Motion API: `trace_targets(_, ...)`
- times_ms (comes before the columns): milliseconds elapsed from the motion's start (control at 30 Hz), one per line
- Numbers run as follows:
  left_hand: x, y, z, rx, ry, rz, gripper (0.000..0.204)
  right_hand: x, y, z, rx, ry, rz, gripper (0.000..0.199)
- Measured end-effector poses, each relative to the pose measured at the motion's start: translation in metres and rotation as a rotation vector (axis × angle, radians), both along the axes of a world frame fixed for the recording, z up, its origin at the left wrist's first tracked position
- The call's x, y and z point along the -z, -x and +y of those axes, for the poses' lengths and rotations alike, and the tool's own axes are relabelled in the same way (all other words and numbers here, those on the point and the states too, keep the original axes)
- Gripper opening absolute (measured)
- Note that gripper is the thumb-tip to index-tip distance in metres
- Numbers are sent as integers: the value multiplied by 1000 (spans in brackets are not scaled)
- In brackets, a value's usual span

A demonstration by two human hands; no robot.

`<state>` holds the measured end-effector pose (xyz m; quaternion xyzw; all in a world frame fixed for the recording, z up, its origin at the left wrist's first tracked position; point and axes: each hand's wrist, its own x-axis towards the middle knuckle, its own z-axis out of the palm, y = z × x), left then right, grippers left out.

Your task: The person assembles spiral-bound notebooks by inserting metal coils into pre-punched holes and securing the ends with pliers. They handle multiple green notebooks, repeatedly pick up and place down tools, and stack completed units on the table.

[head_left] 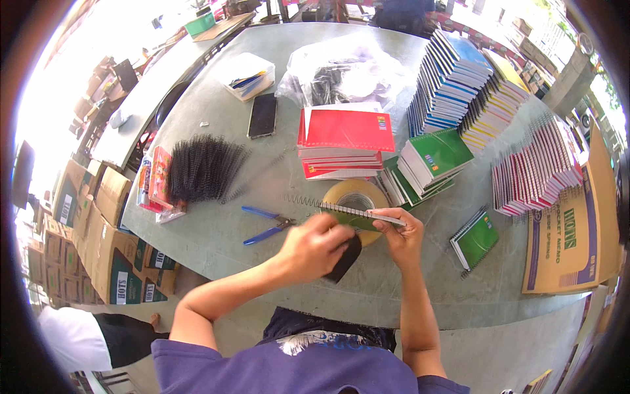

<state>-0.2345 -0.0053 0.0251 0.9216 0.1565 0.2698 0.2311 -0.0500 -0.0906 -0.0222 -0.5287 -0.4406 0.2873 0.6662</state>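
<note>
My right hand (401, 236) is closed on the right end of a small green notebook (351, 217), held edge-up over the table. A dark wire coil (303, 199) runs along its upper edge and sticks out past the left end. My left hand (316, 244) is at the notebook's left part, its fingers curled but smeared by motion; whether they grip it I cannot make out. Behind the notebook lies a roll of yellowish tape (373, 192). Under my left hand a flat black piece (346, 259) shows. Blue-handled pliers (266, 226) lie to the left.
Left stands a bunch of black coils (205, 169). A phone (262, 115), a plastic tub (251, 80) and red booklets (346, 131) lie farther back. Green notebooks (436, 157), blue ones (453, 79), bound red ones (535, 167) and a carton (567, 246) are right.
</note>
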Motion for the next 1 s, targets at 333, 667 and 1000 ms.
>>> trace_targets(333, -39, -20, 16, -264, -129, -395, 33, 3, -1, -12, -52, 65, 102, 17)
trace_targets(667, -16, -28, 5, -6, -79, -88, 32, 7, -8, -18, -129, 183, -16, 23)
trace_targets(1000, -9, -34, -3, 98, -18, -124, 34, 4, -9, -15, -192, 105, 12, 29)
